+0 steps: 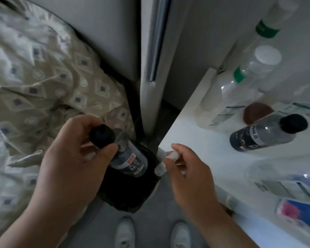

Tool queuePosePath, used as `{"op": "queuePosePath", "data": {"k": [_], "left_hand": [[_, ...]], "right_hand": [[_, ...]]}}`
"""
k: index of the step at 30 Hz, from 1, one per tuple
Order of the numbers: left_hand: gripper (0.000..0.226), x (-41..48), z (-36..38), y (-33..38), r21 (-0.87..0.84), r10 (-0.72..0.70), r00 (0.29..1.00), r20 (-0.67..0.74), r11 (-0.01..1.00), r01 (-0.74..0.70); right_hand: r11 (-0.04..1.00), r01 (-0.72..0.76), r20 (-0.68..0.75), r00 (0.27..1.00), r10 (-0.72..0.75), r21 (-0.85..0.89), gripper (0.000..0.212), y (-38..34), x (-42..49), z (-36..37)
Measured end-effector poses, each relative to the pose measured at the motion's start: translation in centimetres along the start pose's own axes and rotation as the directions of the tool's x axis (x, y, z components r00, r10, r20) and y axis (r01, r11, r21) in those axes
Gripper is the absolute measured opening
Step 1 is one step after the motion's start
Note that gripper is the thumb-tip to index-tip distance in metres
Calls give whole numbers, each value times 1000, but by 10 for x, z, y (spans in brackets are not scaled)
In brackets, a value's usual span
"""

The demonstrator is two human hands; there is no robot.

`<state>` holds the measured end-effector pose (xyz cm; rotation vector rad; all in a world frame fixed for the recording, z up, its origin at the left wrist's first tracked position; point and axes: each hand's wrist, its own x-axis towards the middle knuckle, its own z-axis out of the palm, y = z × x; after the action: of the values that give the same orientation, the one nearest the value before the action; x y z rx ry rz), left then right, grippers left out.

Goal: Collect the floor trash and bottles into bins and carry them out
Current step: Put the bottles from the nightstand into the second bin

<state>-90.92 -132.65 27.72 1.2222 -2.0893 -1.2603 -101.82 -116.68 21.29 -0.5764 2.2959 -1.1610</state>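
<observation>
My left hand grips the neck of a clear bottle with a black cap and dark label, held upright over a bin lined with a black bag on the floor. My right hand pinches a small clear bottle with a white cap at the corner of the white table, just right of the bin. More bottles stand on the table: another black-capped one and several clear ones with green labels.
A bed with a beige patterned quilt fills the left. A white door frame rises behind the bin. A brown lid and blue-pink packet lie on the table. My white shoes stand on the grey floor.
</observation>
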Motion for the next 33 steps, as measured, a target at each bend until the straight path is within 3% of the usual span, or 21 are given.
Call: {"op": "queuePosePath", "data": {"k": [4, 7, 11, 17, 22, 28, 31, 33], "left_hand": [[47, 2, -3, -77, 180, -203, 977, 59, 965, 189], [32, 15, 17, -135, 293, -280, 951, 130, 927, 233], [36, 41, 62, -209, 405, -362, 909, 209, 878, 256], [35, 62, 127, -295, 530, -361, 826, 433, 843, 91], [25, 74, 157, -339, 593, -376, 799, 470, 805, 30], [29, 79, 166, -356, 676, -416, 760, 499, 736, -40], [33, 79, 160, -348, 673, -377, 767, 519, 734, -95], [34, 73, 150, -339, 645, -308, 814, 493, 757, -105]], "right_hand": [[998, -17, 107, 994, 23, -55, 11, 13, 10, 62], [996, -54, 118, 991, 63, -78, 12, 40, 27, 107], [989, -105, 117, 986, 117, -108, 12, 80, 49, 149], [989, -94, 127, 986, 108, -115, 20, 125, 65, 174], [985, -103, 154, 980, 123, -135, 20, 148, 72, 182], [977, -90, 185, 974, 127, -194, 15, 157, 75, 193], [969, -90, 219, 965, 142, -230, 10, 157, 77, 195], [966, -86, 241, 959, 146, -243, 10, 155, 78, 198]]}}
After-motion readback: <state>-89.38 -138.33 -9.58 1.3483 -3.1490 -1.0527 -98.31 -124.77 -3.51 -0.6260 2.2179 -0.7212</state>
